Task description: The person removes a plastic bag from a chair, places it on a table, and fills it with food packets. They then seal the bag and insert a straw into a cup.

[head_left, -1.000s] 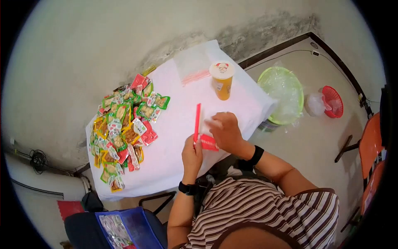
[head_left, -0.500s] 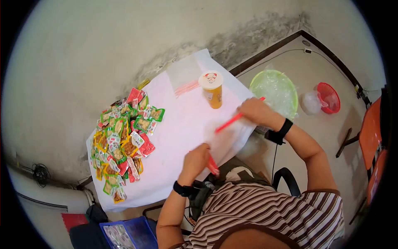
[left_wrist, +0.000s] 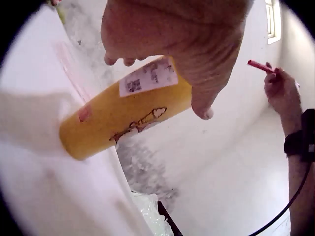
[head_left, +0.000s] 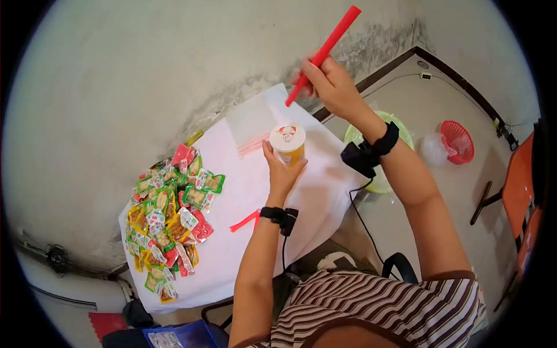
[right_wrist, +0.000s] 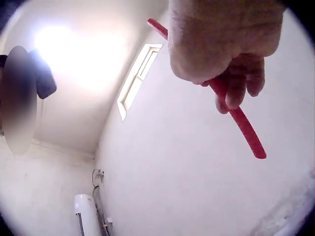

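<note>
My left hand (head_left: 283, 174) grips a drink cup (head_left: 288, 139) with a printed white top and orange contents. In the left wrist view its thumb and fingers go round the upper part of the orange cup (left_wrist: 103, 123), beside a white label. Up above the table's far right side, my right hand (head_left: 335, 87) holds a thick red straw (head_left: 343, 29) that sticks out at both ends of the fist. The right wrist view shows fingers curled round the straw (right_wrist: 248, 132). A bent red strip (head_left: 243, 221) lies on the white cloth by the left wrist.
Many small snack packets (head_left: 165, 220) are heaped on the table's left. A clear bag with a pink edge (head_left: 249, 124) lies flat behind the cup. A lined green bin (head_left: 400, 124) and a red basket (head_left: 458, 142) stand on the floor at right. Cables hang from both wrists.
My right hand has swung up and away with the straw. My left hand has let go of the red strip, which now lies on the table, and has taken hold of the cup.
</note>
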